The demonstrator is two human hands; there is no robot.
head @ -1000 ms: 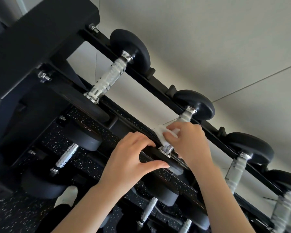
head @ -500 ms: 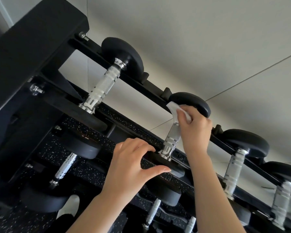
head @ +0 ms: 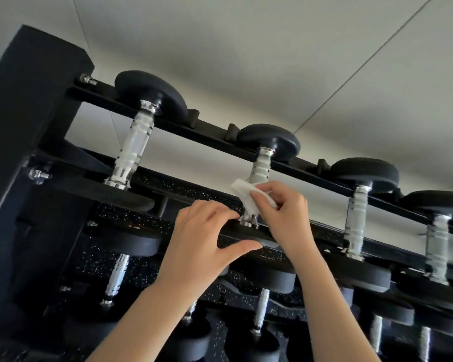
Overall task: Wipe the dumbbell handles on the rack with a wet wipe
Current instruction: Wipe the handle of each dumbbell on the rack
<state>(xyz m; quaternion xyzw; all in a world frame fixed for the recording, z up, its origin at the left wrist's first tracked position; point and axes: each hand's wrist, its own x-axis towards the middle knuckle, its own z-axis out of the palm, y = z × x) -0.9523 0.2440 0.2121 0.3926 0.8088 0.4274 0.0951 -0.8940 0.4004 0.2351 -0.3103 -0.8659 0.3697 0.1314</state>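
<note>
A black dumbbell rack [head: 209, 142] holds several dumbbells with black heads and silver knurled handles. My right hand [head: 285, 212] holds a white wet wipe [head: 246, 197] wrapped around the lower part of the second dumbbell's handle [head: 262, 165] on the top row. My left hand [head: 202, 239] grips the near head [head: 246, 236] of that same dumbbell, thumb under its edge and fingers curled on top. The handle's lower end is hidden by the wipe and my fingers.
The first top-row dumbbell [head: 134, 152] sits to the left, two more [head: 356, 212] to the right. Lower rows hold further dumbbells [head: 115, 278]. A thick black rack upright [head: 24, 126] stands at the left. A pale wall [head: 272, 61] is behind.
My right hand has slid the wipe down the handle from the far head back to its near end. The left hand has kept its grip on the near head. The camera view shifted.
</note>
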